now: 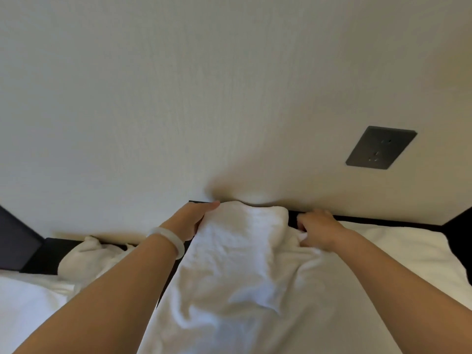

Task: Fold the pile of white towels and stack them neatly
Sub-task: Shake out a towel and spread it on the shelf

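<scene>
A rumpled white terry towel (237, 264) lies spread down the middle of a white-sheeted bed (413, 249), running from the near edge up to the bed's far edge, where its top end bunches into a rounded hump against the cream textured wall (178, 98). The cloth is soft and creased, with shallow wrinkles across it and one loose flap turned over near its middle. Its edges are uneven and not yet squared.

The left hand (196, 218) grips the towel's far left corner. The thumb lies stretched along the top of the hump and the fingers are tucked out of sight under the cloth. A pale translucent bangle (168, 241) sits on that wrist. The right hand (319, 231) has its fingers curled and pinches the towel's far right edge close to the bed's far edge. This hand is slightly blurred.

A second crumpled white towel (86, 256) lies in a heap at the far left of the bed, apart from the one being held. A narrow black ledge (370, 221) runs along the far edge of the bed where it meets the wall. A dark grey square socket plate (380, 148) is fixed to the wall above the right hand.
</scene>
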